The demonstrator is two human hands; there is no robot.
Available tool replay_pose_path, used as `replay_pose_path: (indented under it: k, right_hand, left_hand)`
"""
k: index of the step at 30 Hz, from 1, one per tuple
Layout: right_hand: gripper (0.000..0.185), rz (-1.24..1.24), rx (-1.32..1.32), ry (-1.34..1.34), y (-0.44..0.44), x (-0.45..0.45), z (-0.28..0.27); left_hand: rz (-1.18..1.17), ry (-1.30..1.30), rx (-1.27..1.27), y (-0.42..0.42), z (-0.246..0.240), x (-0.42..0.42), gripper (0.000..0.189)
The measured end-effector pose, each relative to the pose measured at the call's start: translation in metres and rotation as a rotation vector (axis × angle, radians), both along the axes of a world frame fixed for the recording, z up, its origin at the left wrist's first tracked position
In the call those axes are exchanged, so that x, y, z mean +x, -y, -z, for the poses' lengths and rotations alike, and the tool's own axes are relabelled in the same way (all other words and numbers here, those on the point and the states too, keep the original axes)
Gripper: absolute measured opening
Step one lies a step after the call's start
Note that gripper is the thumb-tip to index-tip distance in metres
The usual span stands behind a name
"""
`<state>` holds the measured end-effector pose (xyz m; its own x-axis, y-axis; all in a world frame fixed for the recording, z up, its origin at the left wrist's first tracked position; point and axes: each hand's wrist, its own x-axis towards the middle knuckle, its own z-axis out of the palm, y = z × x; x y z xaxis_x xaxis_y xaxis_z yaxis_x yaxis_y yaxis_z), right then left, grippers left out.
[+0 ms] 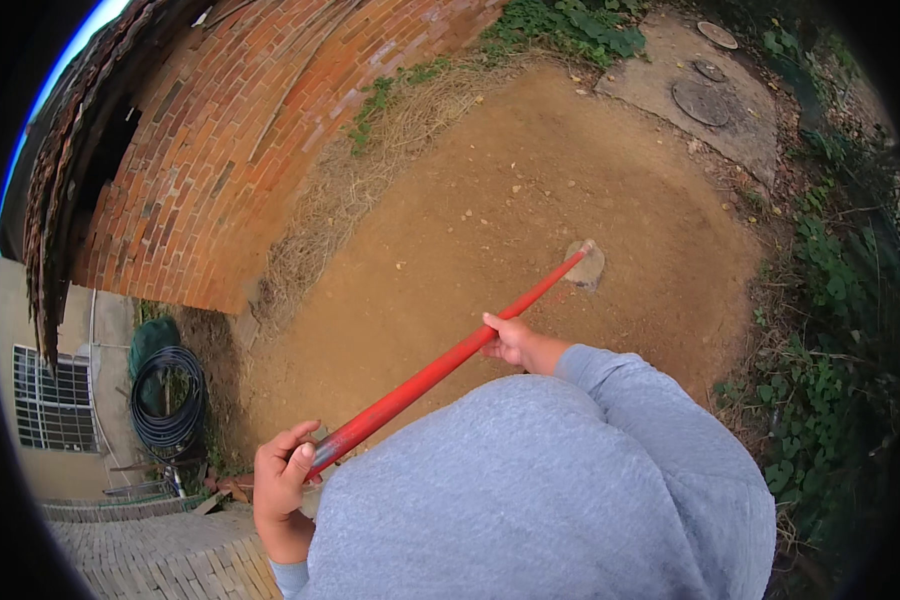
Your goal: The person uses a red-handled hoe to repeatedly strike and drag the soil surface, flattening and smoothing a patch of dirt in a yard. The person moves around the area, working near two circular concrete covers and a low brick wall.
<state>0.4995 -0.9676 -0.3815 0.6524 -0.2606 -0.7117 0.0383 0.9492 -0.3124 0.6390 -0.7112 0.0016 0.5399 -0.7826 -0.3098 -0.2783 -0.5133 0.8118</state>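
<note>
A long red handle (pixel 427 375) runs slantwise across the front of my body, part of a digging tool. My left hand (pixel 281 469) is wrapped around its worn, greyish upper end. Farther down the shaft, my right hand (pixel 508 341) grips it with the thumb lying along the top. At the far end a rounded, dirt-coloured blade (pixel 586 271) meets the brown soil (pixel 450 255); whether it is a hoe or a shovel I cannot tell. Grey-blue sleeves cover both my arms.
Dry straw (pixel 330 202) lines a red brick wall (pixel 217 180). A concrete slab (pixel 660 82) with round covers lies at the far right. Green vines (pixel 802 420) edge the right side. A coiled black hose (pixel 169 401) hangs at left, above grey paving (pixel 172 555).
</note>
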Motion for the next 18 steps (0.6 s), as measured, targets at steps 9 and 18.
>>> replay_pose_path:
  k: [9,18]
  right_hand:
    - [0.022,-0.036,0.083,-0.201,0.019,0.012,0.024]
    - [0.021,-0.263,0.232,-0.139,0.061,0.007,0.057]
  left_hand:
    - [0.113,0.443,0.450,0.013,-0.019,-0.014,0.044]
    - [0.006,0.650,0.985,0.083,-0.035,-0.067,0.040]
